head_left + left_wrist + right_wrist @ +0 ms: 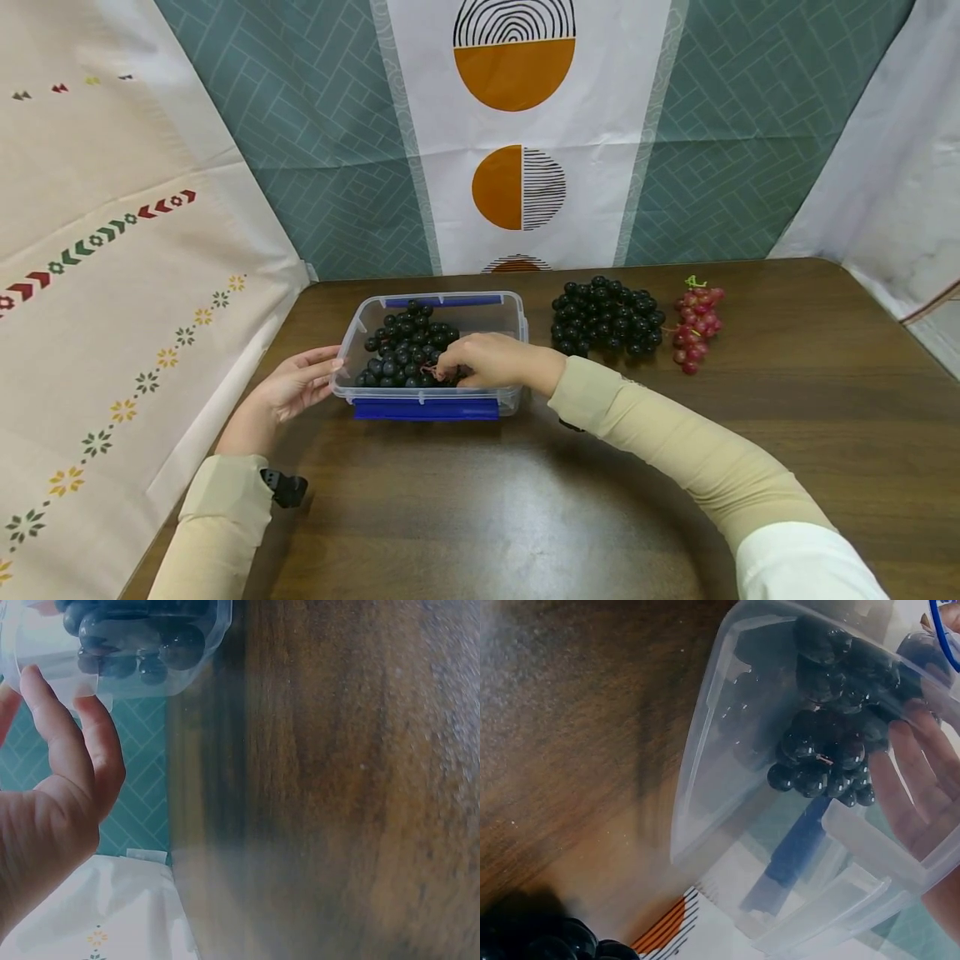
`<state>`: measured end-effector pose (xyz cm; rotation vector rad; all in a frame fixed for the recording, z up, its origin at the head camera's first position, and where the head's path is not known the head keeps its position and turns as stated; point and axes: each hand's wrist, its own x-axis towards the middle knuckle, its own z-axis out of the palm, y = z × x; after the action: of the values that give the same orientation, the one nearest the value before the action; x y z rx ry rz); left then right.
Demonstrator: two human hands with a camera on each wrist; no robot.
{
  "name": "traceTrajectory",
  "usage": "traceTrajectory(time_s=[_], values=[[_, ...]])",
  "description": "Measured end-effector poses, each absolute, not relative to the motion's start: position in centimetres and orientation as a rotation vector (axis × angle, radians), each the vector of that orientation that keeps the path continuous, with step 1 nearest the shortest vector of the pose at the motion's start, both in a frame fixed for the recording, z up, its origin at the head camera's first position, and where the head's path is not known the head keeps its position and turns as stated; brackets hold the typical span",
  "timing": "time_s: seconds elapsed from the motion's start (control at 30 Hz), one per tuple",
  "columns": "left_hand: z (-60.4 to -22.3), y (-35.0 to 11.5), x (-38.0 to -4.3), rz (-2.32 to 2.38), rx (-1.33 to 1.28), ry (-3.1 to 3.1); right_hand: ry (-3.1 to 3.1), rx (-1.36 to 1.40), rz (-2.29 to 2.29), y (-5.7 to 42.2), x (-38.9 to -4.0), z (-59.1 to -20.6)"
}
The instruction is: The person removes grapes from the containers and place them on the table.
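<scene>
A clear plastic container (510, 400) with blue latches holds black grapes (405, 346). My right hand (487, 360) reaches over its right side, fingertips down at the front of the grapes, where it pinches a brownish stem (430, 371). In the right wrist view, that hand's fingers (907, 761) show through the clear wall beside the grapes. My left hand (296, 387) touches the container's left end with its fingertips; in the left wrist view its fingers (64, 742) reach up to the clear wall, fairly straight.
A bunch of black grapes (606, 317) lies on the brown table (465, 508) to the right of the container. Beside it is a smaller bunch of red grapes (697, 325) with a green stem. Patterned cloth (337, 167) hangs behind the table and at its left.
</scene>
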<state>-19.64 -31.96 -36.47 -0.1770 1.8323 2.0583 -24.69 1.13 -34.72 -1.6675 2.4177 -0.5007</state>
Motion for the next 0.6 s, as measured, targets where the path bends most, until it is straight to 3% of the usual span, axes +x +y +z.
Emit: traceTrajectory(time_s=[0.6], values=[[-36.7, -32.2, -19.7, 2.086, -0.163, 1.798, 2.696, -1.743, -0.777, 1.4, -24.6, -36.0]])
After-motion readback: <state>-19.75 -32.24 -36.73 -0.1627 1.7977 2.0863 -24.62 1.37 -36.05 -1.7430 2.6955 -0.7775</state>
